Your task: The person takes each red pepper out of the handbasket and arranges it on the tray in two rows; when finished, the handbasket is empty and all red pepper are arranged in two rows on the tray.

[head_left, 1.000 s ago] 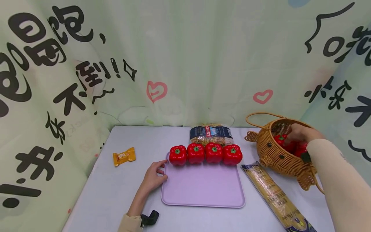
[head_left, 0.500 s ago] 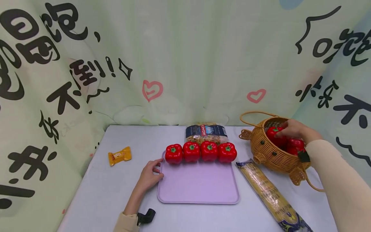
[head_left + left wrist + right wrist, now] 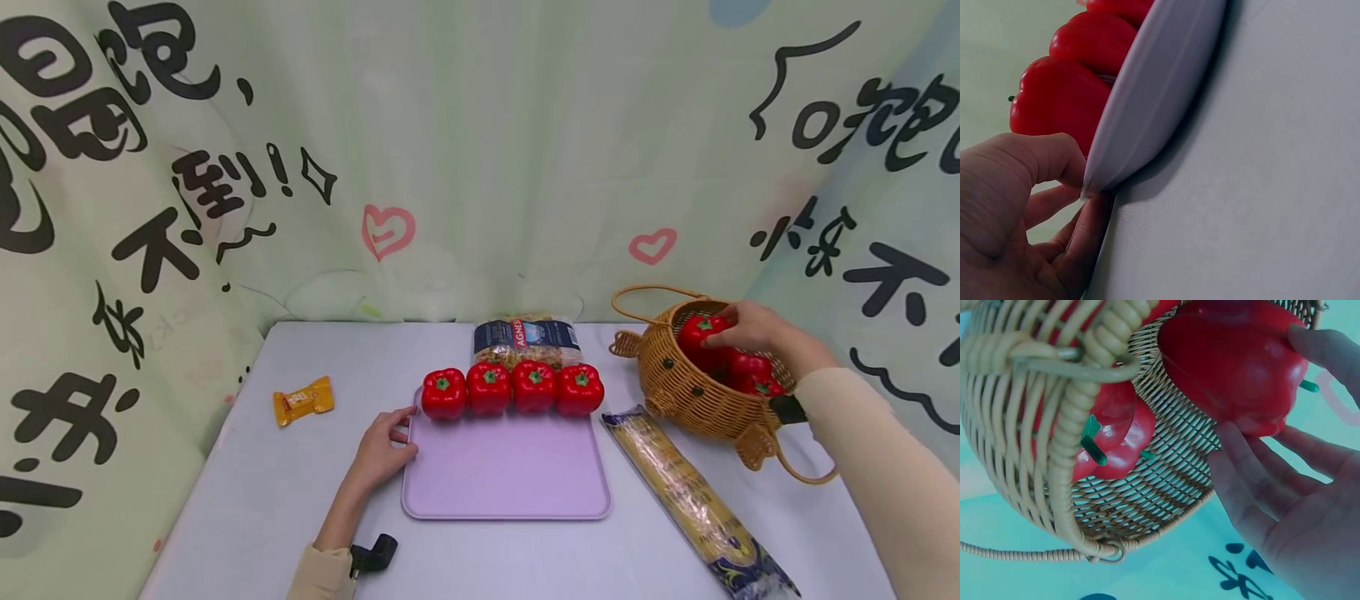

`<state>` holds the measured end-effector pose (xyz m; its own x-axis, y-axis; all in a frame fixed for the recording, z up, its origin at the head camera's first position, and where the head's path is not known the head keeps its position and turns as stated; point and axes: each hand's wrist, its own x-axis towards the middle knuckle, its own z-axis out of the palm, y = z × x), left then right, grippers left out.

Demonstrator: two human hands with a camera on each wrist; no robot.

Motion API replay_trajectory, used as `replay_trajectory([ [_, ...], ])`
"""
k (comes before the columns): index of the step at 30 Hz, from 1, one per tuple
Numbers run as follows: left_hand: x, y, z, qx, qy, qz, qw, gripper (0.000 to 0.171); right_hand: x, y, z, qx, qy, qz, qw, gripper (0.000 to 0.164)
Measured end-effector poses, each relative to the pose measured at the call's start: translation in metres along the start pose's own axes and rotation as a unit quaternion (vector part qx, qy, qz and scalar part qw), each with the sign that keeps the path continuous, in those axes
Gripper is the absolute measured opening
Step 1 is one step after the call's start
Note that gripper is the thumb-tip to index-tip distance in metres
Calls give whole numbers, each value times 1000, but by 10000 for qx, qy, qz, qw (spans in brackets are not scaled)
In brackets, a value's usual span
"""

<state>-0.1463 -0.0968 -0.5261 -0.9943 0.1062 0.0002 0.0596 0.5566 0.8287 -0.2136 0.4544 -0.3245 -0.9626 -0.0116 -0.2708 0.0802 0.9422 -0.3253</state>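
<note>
My left hand [image 3: 381, 450] pinches the left rim of a lilac tray [image 3: 506, 479]; the left wrist view has the thumb over the tray edge [image 3: 1154, 94] and fingers beneath. Several red bell peppers [image 3: 487, 389] form a row along the tray's far side, stems facing me. On the right, my right hand [image 3: 757, 329] grips another red bell pepper [image 3: 699, 332] at the mouth of a wicker basket [image 3: 678, 404]. Thumb and fingertips hold that pepper [image 3: 1229, 369] by its stem end in the right wrist view. More peppers [image 3: 1110, 431] lie inside the basket.
Behind the row lies a bag of pasta [image 3: 525, 337]. A long pack of spaghetti [image 3: 686, 500] slants between tray and basket. An orange-wrapped snack [image 3: 303, 401] lies at the left. A printed curtain [image 3: 480, 167] stands behind the table.
The right hand has lifted the pepper a little higher toward the basket's far rim. The whole head view has shifted slightly left. The left hand stays on the tray rim.
</note>
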Motion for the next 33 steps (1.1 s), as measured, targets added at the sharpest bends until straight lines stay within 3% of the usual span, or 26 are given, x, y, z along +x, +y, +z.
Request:
replay_trajectory([
  [19,1,3,-2,-99,4,-4,10000,61,-32,-20,-4,110,600,-77,9981,85],
  [33,-1,5,-1,-81,-32,-61,9999,61,-55,-32,0,327,1173,-360,9919,78],
])
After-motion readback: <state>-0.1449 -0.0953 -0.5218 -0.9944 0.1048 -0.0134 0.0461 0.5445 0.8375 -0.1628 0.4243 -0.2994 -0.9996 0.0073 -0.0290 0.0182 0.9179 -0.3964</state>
